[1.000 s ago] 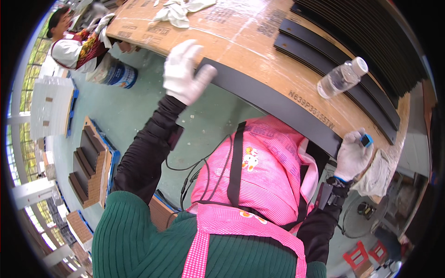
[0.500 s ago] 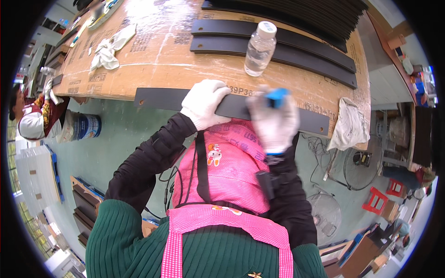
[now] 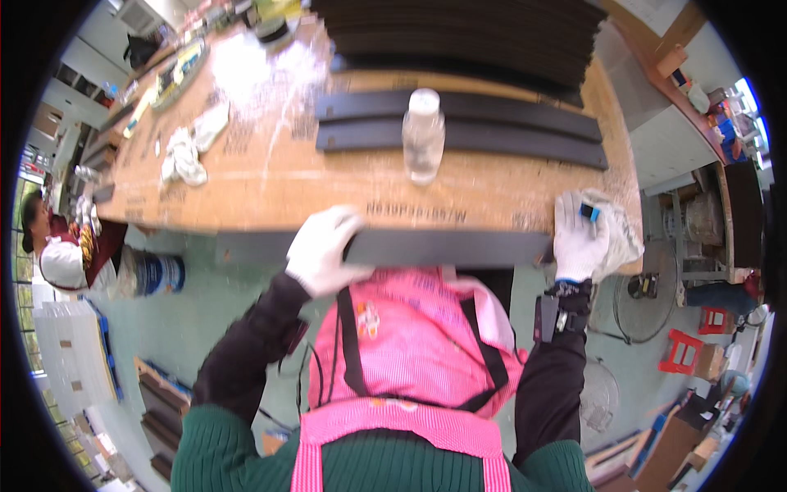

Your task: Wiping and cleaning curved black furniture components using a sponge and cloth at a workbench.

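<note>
The left hand point(image 3: 326, 250), in a white glove, is half closed around a long dark strip point(image 3: 459, 248), with its fingers over the far side and its thumb toward the body. This strip is located along the near edge of the table point(image 3: 279, 193), directly before the pink apron point(image 3: 410, 353), and the left hand takes it to the left of its middle. The right hand point(image 3: 580, 238), also gloved, is at the right end of the strip, beside a crumpled white cloth point(image 3: 623, 246) at the table corner; its fingers are rather straight and point away from the body. A small blue piece point(image 3: 589, 212) is at these fingers, but because of the blur I cannot tell how firmly they grip it. Farther on the table, a clear bottle point(image 3: 424, 138) with white cap stands upright near two other dark strips point(image 3: 508, 125), and behind them is a high dark stack point(image 3: 459, 37). Another white cloth point(image 3: 187, 156) lies toward the left, and a co-worker point(image 3: 70, 254) is beyond the left table end.
</note>
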The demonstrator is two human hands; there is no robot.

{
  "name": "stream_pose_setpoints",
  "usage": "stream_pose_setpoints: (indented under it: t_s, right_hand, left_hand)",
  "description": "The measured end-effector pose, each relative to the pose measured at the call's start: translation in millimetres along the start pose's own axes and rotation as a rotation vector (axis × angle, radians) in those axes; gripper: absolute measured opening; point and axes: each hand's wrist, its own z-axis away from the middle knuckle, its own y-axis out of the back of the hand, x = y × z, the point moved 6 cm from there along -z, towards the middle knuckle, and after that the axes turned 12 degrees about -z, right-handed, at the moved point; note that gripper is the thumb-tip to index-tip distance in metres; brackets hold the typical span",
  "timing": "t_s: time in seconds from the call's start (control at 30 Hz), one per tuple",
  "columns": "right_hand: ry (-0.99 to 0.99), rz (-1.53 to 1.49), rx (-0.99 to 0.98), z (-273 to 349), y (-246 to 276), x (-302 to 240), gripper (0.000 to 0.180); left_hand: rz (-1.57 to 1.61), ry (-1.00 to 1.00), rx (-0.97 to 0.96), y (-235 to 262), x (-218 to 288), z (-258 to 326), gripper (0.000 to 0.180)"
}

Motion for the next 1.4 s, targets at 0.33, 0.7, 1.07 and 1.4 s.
stream_pose_setpoints:
  t_s: [0.33,0.7,1.07,1.4]
  right_hand:
    - [-0.116,-0.078,-0.138,4.6,16.1,15.4,0.035]
    - [-0.099,-0.09,-0.132,6.9,5.2,19.0,0.034]
    - [-0.067,0.013,-0.116,11.4,5.4,14.4,0.042]
    - [-0.085,-0.014,-0.122,11.6,-1.4,16.2,0.039]
  left_hand:
    - [-0.457,-0.023,0.395,237.5,29.4,32.3,0.087]
    - [-0.115,-0.04,0.004,117.1,-78.0,-311.0,0.079]
    - [-0.354,-0.062,-0.21,-34.8,-48.5,-414.2,0.081]
    - [-0.076,-0.081,-0.345,-7.7,-28.4,-374.7,0.066]
